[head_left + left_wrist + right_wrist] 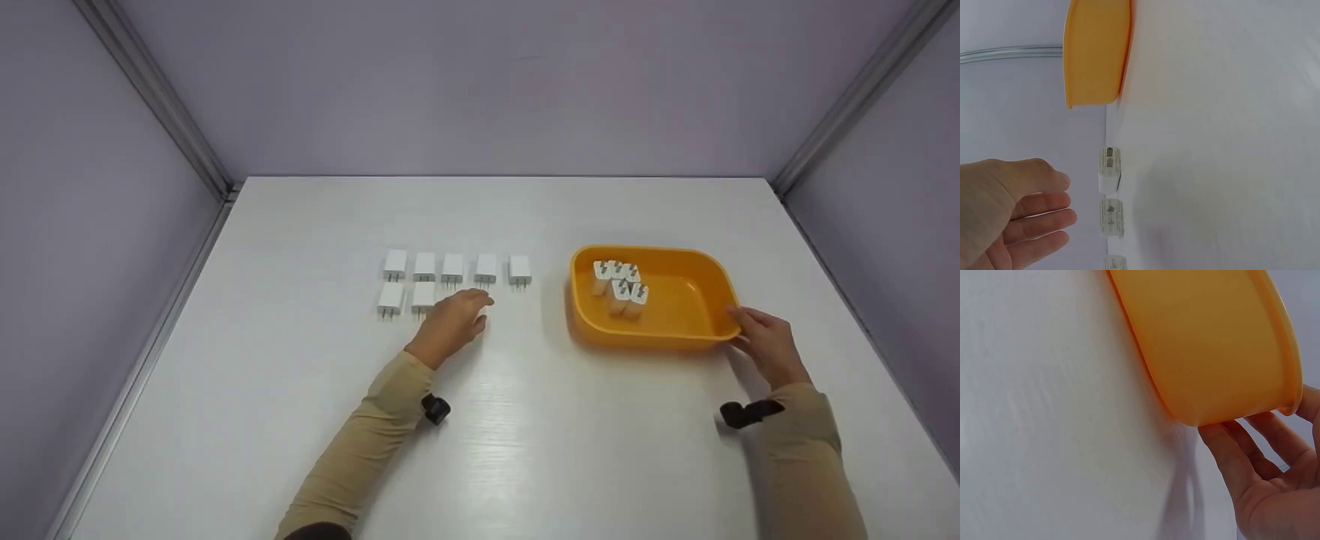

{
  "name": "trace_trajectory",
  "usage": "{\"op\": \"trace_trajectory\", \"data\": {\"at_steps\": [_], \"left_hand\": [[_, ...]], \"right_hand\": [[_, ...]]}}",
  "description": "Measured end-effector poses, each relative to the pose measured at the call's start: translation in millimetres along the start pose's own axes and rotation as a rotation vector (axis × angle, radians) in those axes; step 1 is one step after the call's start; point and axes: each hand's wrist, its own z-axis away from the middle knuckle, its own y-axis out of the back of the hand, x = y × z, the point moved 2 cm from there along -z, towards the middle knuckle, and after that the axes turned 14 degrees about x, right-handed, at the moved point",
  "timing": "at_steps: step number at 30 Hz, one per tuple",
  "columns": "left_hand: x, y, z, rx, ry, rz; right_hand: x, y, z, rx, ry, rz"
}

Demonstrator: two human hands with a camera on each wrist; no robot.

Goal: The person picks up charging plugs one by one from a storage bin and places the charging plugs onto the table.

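Observation:
My left hand (450, 324) hovers just in front of two rows of white charger plugs, fingers loosely bent with nothing between them. Closest to it are a front-row plug (423, 294) and a back-row plug (486, 268). In the left wrist view the thumb and fingers (1039, 228) stand apart, beside plugs (1110, 169) seen end-on. My right hand (769, 341) grips the right front corner of a yellow plastic bin (660, 341), thumb over the rim and fingers (1230, 455) against the outer wall. Several plugs (621, 289) stand in the bin's left half, prongs up.
The white table (570, 435) is walled by pale panels at the back and sides. At the far right of the back row lies one plug (519, 270), between the left hand and the bin. A black wrist camera (435, 409) sits on the left sleeve.

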Motion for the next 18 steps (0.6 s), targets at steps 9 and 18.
{"op": "trace_trajectory", "data": {"at_steps": [9, 18], "left_hand": [[19.9, -6.1, -11.4, 0.01, -0.062, -0.009], [38.2, -15.8, -19.6, 0.025, -0.134, 0.007]], "right_hand": [[-1, -1, 3.2, 0.005, 0.04, 0.038], [-1, -2, 3.1, 0.006, 0.028, 0.047]]}}
